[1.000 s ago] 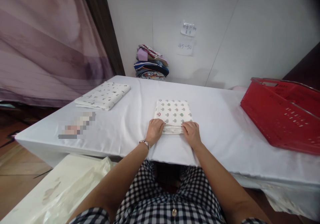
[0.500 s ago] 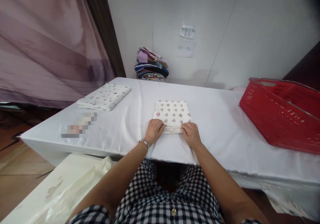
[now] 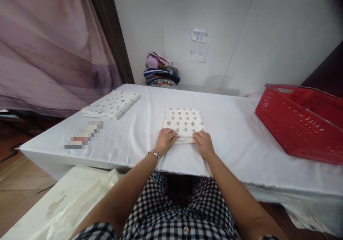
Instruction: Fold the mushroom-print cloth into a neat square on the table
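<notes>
One person in a black-and-white checked garment (image 3: 179, 227) stands at one table (image 3: 230, 125) draped in white, two bare hands resting on one folded cloth. That mushroom-print cloth (image 3: 184, 120), white with mostly grey motifs and a few coloured ones, lies flat on the table directly before the person, near the edge, its layered fold facing the body. The left hand (image 3: 165, 141), below one bracelet or watch (image 3: 153, 153), pinches the near left corner between thumb and curled fingers; the right hand (image 3: 204, 144) pinches the near right corner the same way. A second folded cloth (image 3: 112, 104), white with small scattered prints, lies toward the table's left end, and just nearer me is one item (image 3: 84, 135) too pixelated to identify. On the right sits one red basket (image 3: 308, 125). Beyond the table's far edge rises one pile of folded fabrics (image 3: 162, 70), too tightly stacked to count. Two paper notes (image 3: 197, 54) hang on the pale wall (image 3: 214, 4), the lower reading "45-50". One pinkish curtain (image 3: 53, 47) hangs at left.
</notes>
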Demonstrator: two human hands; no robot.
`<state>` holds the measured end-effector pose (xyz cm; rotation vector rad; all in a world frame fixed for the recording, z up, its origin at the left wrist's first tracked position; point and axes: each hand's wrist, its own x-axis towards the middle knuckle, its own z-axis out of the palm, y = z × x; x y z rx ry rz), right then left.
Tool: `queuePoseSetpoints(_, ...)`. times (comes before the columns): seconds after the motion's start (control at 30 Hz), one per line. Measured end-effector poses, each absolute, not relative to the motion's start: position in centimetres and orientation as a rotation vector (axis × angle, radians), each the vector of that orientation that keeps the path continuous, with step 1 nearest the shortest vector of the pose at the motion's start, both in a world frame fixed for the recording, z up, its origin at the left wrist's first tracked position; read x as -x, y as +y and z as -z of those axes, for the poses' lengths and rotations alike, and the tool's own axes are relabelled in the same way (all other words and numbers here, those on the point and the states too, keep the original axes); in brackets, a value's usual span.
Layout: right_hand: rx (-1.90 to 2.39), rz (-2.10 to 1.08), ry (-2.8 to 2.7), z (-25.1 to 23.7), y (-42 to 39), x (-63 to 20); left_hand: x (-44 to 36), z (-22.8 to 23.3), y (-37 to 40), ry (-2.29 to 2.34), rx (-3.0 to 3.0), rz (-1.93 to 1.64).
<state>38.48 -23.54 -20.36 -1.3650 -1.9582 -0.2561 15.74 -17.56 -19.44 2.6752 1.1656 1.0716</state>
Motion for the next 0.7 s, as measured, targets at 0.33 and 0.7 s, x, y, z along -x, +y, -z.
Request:
queuePoseSetpoints(0.33, 1.354, 0.27, -1.955, 20.38, -23.43, -38.45, -15.97, 19.16, -17.9, 1.181, -2.534, -1.122)
queuePoseSetpoints(0.7, 1.373, 0.258, -1.908, 20.34, -23.14, -38.16, -16.16, 19.15, -17.94, 1.196, -2.52, -1.133)
